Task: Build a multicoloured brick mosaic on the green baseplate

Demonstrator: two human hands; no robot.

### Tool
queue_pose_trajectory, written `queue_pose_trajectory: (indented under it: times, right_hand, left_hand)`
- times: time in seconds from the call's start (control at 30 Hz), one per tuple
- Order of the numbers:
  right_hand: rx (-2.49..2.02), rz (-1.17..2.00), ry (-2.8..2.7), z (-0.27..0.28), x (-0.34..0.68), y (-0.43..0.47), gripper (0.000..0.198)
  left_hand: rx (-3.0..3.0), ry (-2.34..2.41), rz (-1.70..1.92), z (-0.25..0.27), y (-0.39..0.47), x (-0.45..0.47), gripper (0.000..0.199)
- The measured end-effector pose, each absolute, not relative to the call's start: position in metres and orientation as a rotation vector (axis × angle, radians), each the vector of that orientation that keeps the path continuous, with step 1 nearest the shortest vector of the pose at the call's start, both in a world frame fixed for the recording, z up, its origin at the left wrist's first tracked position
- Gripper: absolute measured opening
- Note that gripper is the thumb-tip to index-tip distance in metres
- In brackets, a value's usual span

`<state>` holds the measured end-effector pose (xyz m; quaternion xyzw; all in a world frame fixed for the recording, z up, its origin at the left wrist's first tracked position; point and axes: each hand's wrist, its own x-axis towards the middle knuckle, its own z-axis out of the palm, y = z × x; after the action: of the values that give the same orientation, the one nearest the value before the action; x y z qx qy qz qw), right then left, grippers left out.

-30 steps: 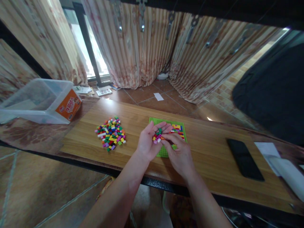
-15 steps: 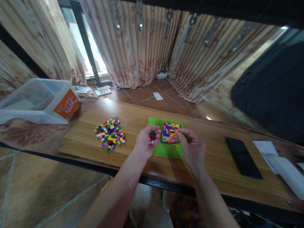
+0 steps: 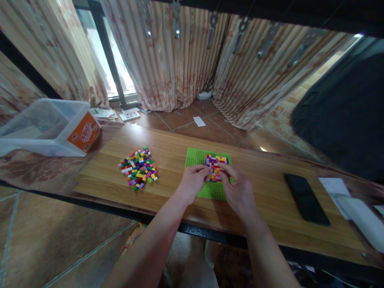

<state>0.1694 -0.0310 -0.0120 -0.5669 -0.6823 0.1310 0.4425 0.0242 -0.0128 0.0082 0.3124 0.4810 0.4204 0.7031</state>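
Observation:
A block of stacked multicoloured toy bricks (image 3: 214,160) stands on a green studded baseplate (image 3: 210,193). At the left side of the block, my left hand (image 3: 195,180) is closed, its fingers curled over the loose bricks in its palm, which are now hidden. My right hand (image 3: 238,186) reaches in from the right with thumb and forefinger pinched at the block's top. The small brick between those fingertips is mostly covered. Both sets of fingertips are close together over the block.
A loose pile of small coloured bricks (image 3: 139,168) lies to the left on the wooden board (image 3: 168,144). Beyond it stands a clear plastic bin (image 3: 45,146) with an orange label. A black phone (image 3: 306,199) and white papers (image 3: 334,186) lie at right.
My left hand has turned over and closed, moving right to the block and hiding the bricks in its palm. My right hand has shifted slightly left onto the block's top.

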Motion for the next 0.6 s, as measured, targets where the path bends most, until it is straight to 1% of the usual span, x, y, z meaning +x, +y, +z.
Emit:
queue_pose_trajectory:
  times: [0.17,0.27,0.4,0.6]
  right_hand:
    - [-1.461,0.314,-1.718,-0.015,0.165,-0.032,0.030]
    - [-1.438,0.297,-1.703,-0.016,0.163,-0.031,0.028]
    - [-1.387,0.256,-1.746,-0.019,0.163,-0.028,0.026]
    - [-1.337,0.190,-1.881,-0.021,0.162,-0.025,0.028]
  left_hand:
    - [0.907,1.072,0.895,-0.001,-0.015,0.027,0.026]
    - [1.003,1.085,0.876,-0.004,-0.015,0.026,0.031]
    - [1.110,1.142,0.905,-0.007,-0.013,0.025,0.033]
    - [1.177,1.235,0.935,-0.008,-0.009,0.019,0.033]
